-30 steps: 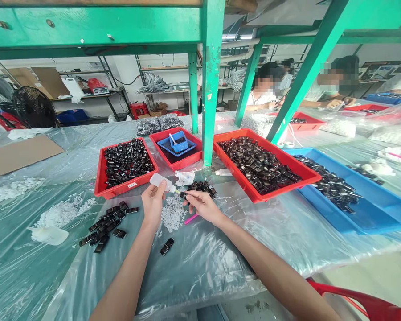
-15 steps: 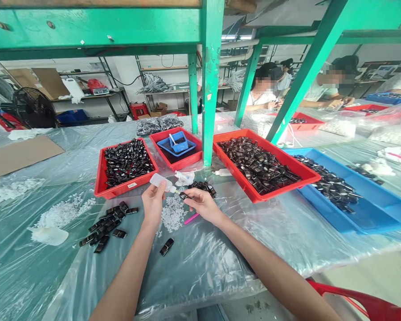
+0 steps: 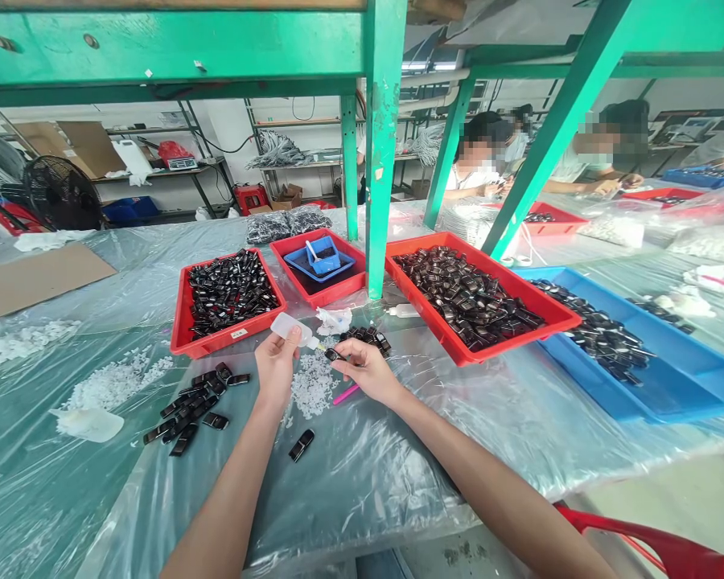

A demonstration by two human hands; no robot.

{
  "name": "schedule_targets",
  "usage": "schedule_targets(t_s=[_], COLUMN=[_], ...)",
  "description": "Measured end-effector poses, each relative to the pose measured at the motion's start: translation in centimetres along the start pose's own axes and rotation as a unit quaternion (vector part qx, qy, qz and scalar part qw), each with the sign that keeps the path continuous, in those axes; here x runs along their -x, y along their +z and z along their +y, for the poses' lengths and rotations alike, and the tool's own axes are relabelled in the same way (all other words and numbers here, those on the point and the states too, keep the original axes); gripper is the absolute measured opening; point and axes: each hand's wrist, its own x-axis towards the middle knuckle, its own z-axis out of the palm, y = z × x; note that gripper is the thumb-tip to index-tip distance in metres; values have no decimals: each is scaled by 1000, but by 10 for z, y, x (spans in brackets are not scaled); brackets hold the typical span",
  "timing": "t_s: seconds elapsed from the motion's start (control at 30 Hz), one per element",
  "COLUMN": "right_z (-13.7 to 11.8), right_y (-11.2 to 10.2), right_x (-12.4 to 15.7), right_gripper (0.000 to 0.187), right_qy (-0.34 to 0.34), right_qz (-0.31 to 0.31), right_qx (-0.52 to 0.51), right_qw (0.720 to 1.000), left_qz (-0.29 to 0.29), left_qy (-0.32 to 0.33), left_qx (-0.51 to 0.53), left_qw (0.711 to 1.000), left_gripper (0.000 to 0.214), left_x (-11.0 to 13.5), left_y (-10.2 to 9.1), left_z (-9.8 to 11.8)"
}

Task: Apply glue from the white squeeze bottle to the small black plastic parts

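My left hand [image 3: 276, 362] is closed around a white squeeze bottle [image 3: 290, 330], tilted so its thin nozzle points right and down. Between the fingertips of my right hand [image 3: 365, 370] is a small black plastic case [image 3: 333, 354], held close to the nozzle tip; whether the two touch I cannot tell. Beneath both hands lies a heap of small white pieces [image 3: 312, 386], with a pink stick [image 3: 346, 394] beside it. One black case [image 3: 302, 445] lies alone nearer me. More black cases [image 3: 193, 406] are piled to the left, and others [image 3: 368, 338] just behind my right hand.
Red trays of black parts stand at the left [image 3: 229, 350] and right [image 3: 471, 354]. A blue tray [image 3: 676, 378] is farther right. A green post [image 3: 379, 161] rises behind my hands. Several people sit across the table at the back right. A white scoop-like piece [image 3: 90, 425] lies left.
Almost nothing differs. Both hands keep their places, with the bottle's nozzle still at the black case.
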Motion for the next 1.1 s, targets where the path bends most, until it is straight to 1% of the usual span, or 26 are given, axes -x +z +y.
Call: schedule_targets(t_s=[0.37, 0.8, 0.97, 1.1], right_z=[-3, -6, -5, -4], right_y=[1, 1, 1, 1], right_x=[2, 2, 2, 2], right_gripper=[38, 36, 35, 34], right_qy=[0, 6, 3, 1], right_qz=[1, 3, 2, 2], right_qx=[17, 10, 10, 17], right_qw=[1000, 1000, 1000, 1000], left_qz=[0, -5, -15, -11], left_qy=[19, -6, -18, -19], left_qx=[-4, 51, 57, 53], left_qw=[1000, 999, 998, 998], left_gripper=[39, 35, 35, 36], left_x=[1, 2, 2, 3], left_y=[2, 2, 3, 4], left_z=[1, 0, 1, 2])
